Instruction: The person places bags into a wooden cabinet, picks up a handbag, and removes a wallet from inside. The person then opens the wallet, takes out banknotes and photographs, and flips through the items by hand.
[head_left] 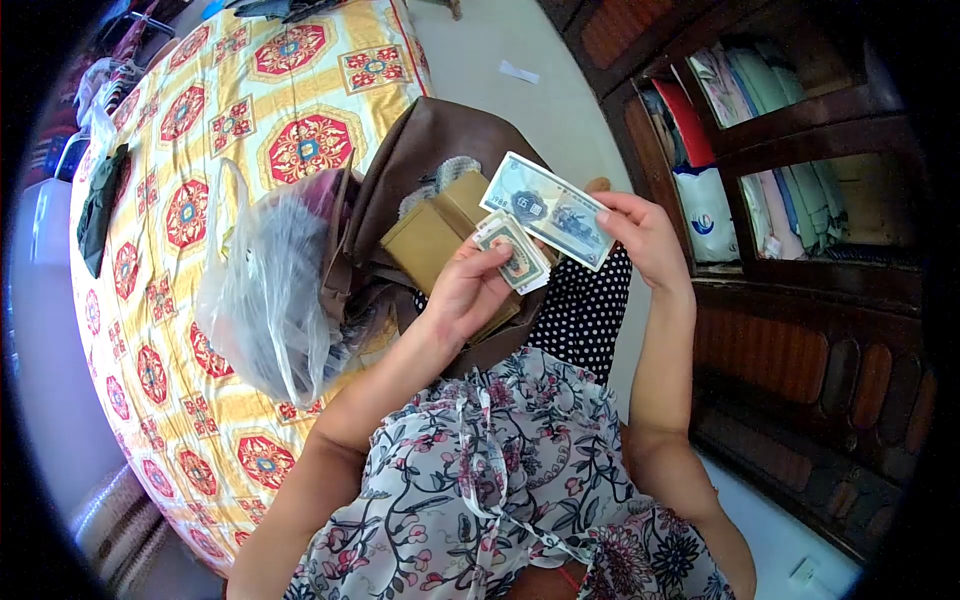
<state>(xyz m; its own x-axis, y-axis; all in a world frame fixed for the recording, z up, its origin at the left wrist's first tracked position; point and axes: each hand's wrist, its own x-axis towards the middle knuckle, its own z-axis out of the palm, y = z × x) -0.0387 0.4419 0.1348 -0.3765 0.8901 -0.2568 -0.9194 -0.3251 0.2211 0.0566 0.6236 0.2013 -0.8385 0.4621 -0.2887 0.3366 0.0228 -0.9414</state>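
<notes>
My left hand (468, 288) is closed on a small stack of banknotes (522, 262), the top one greenish and fanned slightly over others. Between the thumb and fingers of my right hand (648, 240) is a larger blue-and-white banknote (548, 208), held flat by its right end. Its left part overlaps the stack's upper edge; whether my left fingers also touch it I cannot tell. Below the notes, an olive-tan wallet (425, 245) lies in the mouth of a brown bag (425, 135). A grey-white textured item (455, 172) pokes out behind the wallet.
Left of the brown bag, a clear plastic bag (265, 300) sits on a bed with a yellow and red patterned cover (250, 120). To the right stands a dark wooden cabinet (760, 350) with folded cloths (805, 205) behind its panes. A white paper strip (519, 72) lies on the floor.
</notes>
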